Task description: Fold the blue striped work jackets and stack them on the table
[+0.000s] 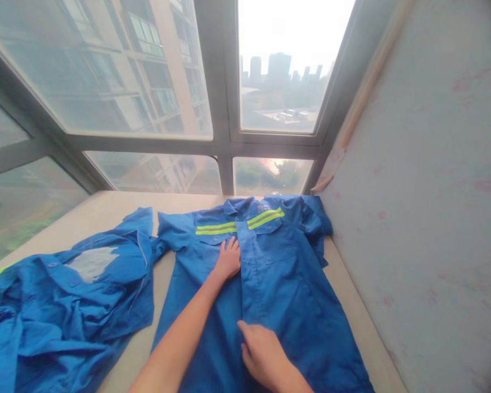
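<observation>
A blue work shirt with yellow-green reflective stripes across the chest lies spread out, its collar toward the window. My left hand rests on the shirt below the left chest stripe, beside the front placket, with its fingers spread. Lower down, my right hand is at the placket, its fingers curled and the index finger and thumb near the placket's edge. Whether it pinches any cloth is too small to tell.
A second blue garment lies crumpled at the left, with a pale patch on it. The light ledge shows between the two garments. Behind is a framed window; a patterned wall bounds the right side.
</observation>
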`<state>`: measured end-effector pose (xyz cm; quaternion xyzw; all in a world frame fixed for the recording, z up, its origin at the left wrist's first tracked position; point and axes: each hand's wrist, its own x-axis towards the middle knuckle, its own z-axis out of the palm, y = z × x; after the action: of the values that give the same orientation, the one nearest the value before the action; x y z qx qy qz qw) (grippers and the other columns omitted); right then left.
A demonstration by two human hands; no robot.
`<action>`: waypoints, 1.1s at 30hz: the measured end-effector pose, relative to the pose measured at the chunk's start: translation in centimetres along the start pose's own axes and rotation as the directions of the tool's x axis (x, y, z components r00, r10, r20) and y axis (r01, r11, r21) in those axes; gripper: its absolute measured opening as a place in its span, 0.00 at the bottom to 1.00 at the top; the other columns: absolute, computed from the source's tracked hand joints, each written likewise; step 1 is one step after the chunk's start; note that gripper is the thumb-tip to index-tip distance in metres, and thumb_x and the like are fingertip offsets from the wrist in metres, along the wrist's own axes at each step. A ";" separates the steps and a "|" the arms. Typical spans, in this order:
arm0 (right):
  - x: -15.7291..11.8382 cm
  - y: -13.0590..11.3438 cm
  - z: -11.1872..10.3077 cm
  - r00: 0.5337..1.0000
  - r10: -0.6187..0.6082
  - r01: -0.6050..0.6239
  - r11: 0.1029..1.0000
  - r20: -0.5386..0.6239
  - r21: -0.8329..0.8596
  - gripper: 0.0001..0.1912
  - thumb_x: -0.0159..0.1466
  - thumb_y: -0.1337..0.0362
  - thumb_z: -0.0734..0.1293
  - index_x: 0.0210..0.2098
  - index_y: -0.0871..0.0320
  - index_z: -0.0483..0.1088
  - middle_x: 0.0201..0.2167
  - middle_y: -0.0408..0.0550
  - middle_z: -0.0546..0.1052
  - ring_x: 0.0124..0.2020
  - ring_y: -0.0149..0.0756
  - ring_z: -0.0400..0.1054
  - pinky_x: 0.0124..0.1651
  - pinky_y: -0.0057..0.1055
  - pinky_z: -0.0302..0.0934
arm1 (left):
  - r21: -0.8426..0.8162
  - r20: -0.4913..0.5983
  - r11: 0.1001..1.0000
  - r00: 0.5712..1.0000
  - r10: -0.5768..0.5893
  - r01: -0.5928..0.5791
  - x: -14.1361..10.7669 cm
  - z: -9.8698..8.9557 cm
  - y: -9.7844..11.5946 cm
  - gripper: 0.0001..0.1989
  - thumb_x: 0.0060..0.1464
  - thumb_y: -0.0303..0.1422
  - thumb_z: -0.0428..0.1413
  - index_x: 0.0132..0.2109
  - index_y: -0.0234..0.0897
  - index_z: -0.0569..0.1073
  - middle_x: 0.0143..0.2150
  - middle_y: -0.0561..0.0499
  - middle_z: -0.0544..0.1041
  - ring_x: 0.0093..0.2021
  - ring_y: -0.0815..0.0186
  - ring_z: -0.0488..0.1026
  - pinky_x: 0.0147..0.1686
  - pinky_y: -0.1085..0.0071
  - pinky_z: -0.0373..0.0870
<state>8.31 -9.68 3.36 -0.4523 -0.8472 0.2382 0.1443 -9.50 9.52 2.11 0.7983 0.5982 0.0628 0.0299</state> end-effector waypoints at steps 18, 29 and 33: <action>-2.9 3.2 1.7 0.992 -0.094 0.076 0.977 -0.079 -0.201 0.32 0.66 0.62 0.63 0.69 0.51 0.57 0.71 0.50 0.54 0.71 0.51 0.49 0.69 0.54 0.50 | -0.474 -0.052 0.615 0.677 -0.734 0.630 -28.5 -1.3 -4.4 0.32 0.55 0.47 0.50 0.63 0.36 0.65 0.58 0.39 0.74 0.61 0.49 0.70 0.59 0.52 0.68; -2.5 3.1 1.8 0.991 -0.081 0.057 0.974 -0.102 -0.220 0.29 0.67 0.62 0.61 0.67 0.54 0.61 0.70 0.53 0.57 0.71 0.50 0.49 0.69 0.55 0.47 | -0.596 0.270 0.329 0.569 -0.777 0.732 -34.8 -4.6 -3.4 0.26 0.43 0.57 0.55 0.35 0.39 0.77 0.36 0.45 0.83 0.44 0.47 0.80 0.44 0.61 0.76; -2.4 2.5 1.8 0.991 -0.072 0.048 0.978 -0.114 -0.201 0.27 0.68 0.61 0.61 0.66 0.55 0.62 0.70 0.54 0.58 0.71 0.50 0.49 0.69 0.55 0.48 | -0.579 0.231 0.334 0.543 -0.808 0.744 -35.2 -4.6 -2.7 0.25 0.44 0.54 0.51 0.35 0.39 0.77 0.39 0.43 0.84 0.48 0.47 0.79 0.46 0.60 0.75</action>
<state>10.57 -10.99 0.44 -0.4523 -0.8697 0.1205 0.1567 -22.46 -23.59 4.11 0.3535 0.8484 0.2714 0.2857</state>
